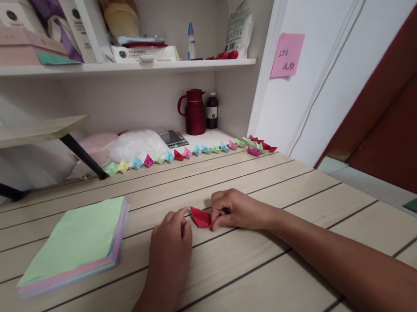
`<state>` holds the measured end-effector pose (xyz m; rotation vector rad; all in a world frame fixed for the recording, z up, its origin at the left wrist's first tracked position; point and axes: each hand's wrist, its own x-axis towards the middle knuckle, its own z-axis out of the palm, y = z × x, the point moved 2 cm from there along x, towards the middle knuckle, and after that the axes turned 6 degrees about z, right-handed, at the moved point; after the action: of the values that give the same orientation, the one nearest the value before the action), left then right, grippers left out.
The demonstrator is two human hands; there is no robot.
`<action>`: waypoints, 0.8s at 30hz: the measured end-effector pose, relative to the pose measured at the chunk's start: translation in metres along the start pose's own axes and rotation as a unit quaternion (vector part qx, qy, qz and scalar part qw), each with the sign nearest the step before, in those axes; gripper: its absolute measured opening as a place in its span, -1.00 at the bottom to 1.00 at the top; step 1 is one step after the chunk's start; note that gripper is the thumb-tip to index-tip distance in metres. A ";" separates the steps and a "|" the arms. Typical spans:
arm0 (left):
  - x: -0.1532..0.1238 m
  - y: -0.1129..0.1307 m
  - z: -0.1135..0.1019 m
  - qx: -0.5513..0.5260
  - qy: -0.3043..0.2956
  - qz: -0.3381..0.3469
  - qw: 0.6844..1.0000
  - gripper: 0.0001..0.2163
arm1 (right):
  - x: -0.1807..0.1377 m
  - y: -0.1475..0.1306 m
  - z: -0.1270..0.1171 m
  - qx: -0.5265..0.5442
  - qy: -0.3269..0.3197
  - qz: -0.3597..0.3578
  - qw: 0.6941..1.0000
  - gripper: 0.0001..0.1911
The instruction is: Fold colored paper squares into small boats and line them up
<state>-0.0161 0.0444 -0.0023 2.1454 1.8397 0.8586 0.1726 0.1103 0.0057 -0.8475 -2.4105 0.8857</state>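
A small red folded paper boat (200, 218) is at the middle of the wooden table. My right hand (232, 209) has its right end pinched between thumb and fingers. Just left of the boat is my left hand (172, 234), its index finger stretched toward the boat's left tip and its thumb apart from that finger; nothing shows between them. Whether that fingertip touches the paper I cannot tell. Farther left lies a stack of square coloured paper (75, 239), light green on top, with pink and bluish sheets below.
Several small paper boats (178, 155) in many colours line the table's back edge, bunched at the right end. Behind them stand a dark red jug (194, 113) and a dark bottle (211, 111). A raised wooden shelf (23, 133) on black legs stands at the left.
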 end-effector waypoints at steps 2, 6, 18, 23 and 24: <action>0.001 0.000 0.001 0.012 -0.023 0.020 0.999 -0.68 | 0.000 -0.003 0.000 -0.013 -0.001 -0.010 1.000 -0.82; 0.001 0.002 0.002 0.032 -0.040 0.030 0.998 -0.66 | 0.001 -0.008 -0.001 -0.047 -0.008 -0.017 0.999 -0.83; 0.001 -0.008 0.003 -0.048 -0.004 0.012 0.999 -0.69 | -0.002 -0.009 -0.001 0.088 -0.023 0.056 0.994 -0.70; 0.000 -0.003 -0.001 -0.017 -0.011 0.016 1.000 -0.83 | 0.000 -0.016 0.010 0.072 0.039 0.061 0.995 -0.63; 0.000 -0.002 -0.002 -0.011 -0.017 0.015 1.000 -0.84 | 0.000 -0.017 0.013 0.058 0.054 0.059 0.995 -0.63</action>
<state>-0.0191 0.0442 -0.0024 2.1651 1.7782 0.8398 0.1585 0.0944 0.0081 -0.9759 -2.2138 0.9877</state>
